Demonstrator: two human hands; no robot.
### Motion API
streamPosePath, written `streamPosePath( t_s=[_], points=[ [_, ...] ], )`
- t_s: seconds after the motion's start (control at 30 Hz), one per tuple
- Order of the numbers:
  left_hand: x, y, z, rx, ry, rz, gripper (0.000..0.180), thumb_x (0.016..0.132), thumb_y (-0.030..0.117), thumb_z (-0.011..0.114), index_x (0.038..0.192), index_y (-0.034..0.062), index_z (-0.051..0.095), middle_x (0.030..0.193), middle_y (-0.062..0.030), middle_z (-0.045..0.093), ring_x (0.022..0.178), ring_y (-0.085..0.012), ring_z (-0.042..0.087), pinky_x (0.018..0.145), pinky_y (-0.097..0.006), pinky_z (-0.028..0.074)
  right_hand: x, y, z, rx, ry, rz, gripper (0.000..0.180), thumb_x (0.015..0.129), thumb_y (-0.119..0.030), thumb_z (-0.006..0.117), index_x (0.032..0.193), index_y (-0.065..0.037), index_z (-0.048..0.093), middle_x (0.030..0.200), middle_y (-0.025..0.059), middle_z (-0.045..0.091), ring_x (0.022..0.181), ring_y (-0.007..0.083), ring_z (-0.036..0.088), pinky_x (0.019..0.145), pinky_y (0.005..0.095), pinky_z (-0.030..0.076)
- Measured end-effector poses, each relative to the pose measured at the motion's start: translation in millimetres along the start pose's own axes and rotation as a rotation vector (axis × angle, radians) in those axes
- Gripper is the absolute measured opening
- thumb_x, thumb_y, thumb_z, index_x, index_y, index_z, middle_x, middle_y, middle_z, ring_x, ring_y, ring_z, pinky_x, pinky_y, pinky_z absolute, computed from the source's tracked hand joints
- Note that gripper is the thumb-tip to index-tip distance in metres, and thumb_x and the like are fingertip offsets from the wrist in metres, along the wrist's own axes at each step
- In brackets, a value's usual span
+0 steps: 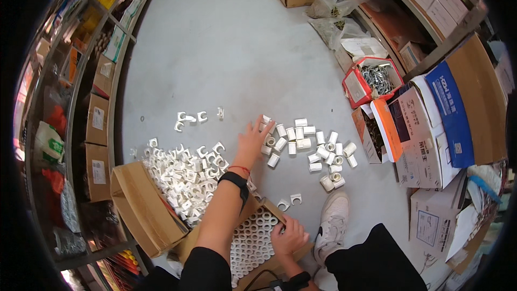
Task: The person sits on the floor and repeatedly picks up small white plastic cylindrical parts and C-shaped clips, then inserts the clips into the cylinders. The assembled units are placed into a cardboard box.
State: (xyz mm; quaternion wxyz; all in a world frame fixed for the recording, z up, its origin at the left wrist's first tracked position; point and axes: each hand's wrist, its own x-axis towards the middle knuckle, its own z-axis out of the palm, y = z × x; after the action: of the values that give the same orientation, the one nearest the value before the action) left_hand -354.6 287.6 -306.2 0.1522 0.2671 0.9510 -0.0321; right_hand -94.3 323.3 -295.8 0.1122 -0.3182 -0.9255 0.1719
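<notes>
My left hand (250, 143) reaches out over the floor, fingers stretched and spread. Its fingertips touch the left end of a loose group of short white plastic pipe couplings (303, 143). My right hand (289, 235) is closed on the edge of an open cardboard box (267, 270). Inside that box, white couplings (252, 245) stand packed in rows, their round ends up. Left of my left forearm lies a heap of white plastic pipe clips (186, 186). A tipped cardboard box (145, 207) sits against the heap.
A few stray clips (202, 116) lie beyond the heap, and two more (295, 199) near my shoe (332, 221). Shelving with cartons (97, 121) runs along the left. On the right stand a red box of metal hardware (377, 78), plastic bags (329, 21) and large cartons (425, 129).
</notes>
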Motion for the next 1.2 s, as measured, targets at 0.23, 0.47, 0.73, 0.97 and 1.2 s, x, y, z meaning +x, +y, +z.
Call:
streamPosePath(
  t_s=[0.23, 0.47, 0.73, 0.97, 1.2],
  points=[
    [14, -4, 6, -0.18, -0.005, 0.039, 0.104, 0.038, 0.019, 0.081, 0.125, 0.0299, 0.025, 0.129, -0.0064, 0.024, 0.105, -0.0306, 0.04, 0.076, -0.04, 0.048, -2, 1, 2, 0.0, -0.019, -0.011, 0.021, 0.063, -0.015, 0.055, 0.084, -0.018, 0.058, 0.072, -0.0025, 0.054, 0.068, 0.018, 0.052, 0.057, 0.0322, 0.03],
    [4, -1, 17, -0.249, 0.059, 0.011, 0.089, 0.037, 0.014, 0.079, 0.113, 0.0239, 0.036, 0.122, -0.0089, 0.028, 0.098, -0.0325, 0.043, 0.075, -0.04, 0.048, 0, 0, -3, -0.009, -0.027, -0.02, 0.024, 0.063, -0.014, 0.055, 0.086, -0.018, 0.057, 0.076, -0.0037, 0.056, 0.07, 0.0172, 0.053, 0.057, 0.0315, 0.031],
    [-15, 1, 24, -0.254, 0.114, 0.021, 0.084, 0.04, 0.007, 0.074, 0.114, 0.0203, 0.035, 0.122, -0.0089, 0.028, 0.095, -0.0322, 0.042, 0.07, -0.037, 0.05, -2, 1, 0, -0.007, -0.008, -0.022, 0.023, 0.062, -0.013, 0.054, 0.085, -0.017, 0.057, 0.075, -0.0051, 0.055, 0.069, 0.0156, 0.052, 0.059, 0.031, 0.031],
    [-19, 3, 25, -0.193, 0.068, 0.024, 0.082, 0.042, 0.009, 0.07, 0.115, 0.0177, 0.034, 0.115, -0.0076, 0.033, 0.094, -0.0317, 0.041, 0.073, -0.038, 0.049, -3, 2, 2, 0.008, 0.025, -0.032, 0.022, 0.062, -0.014, 0.053, 0.083, -0.018, 0.057, 0.074, -0.0057, 0.055, 0.068, 0.0153, 0.051, 0.058, 0.0306, 0.031],
    [-18, 10, 20, -0.094, -0.026, 0.001, 0.078, 0.044, 0.012, 0.07, 0.113, 0.0202, 0.035, 0.113, -0.0066, 0.035, 0.096, -0.0314, 0.04, 0.07, -0.038, 0.05, -1, 2, 3, 0.0, 0.023, -0.033, 0.021, 0.062, -0.013, 0.052, 0.082, -0.018, 0.057, 0.073, -0.0058, 0.054, 0.068, 0.0152, 0.051, 0.057, 0.0308, 0.031]
  ],
)
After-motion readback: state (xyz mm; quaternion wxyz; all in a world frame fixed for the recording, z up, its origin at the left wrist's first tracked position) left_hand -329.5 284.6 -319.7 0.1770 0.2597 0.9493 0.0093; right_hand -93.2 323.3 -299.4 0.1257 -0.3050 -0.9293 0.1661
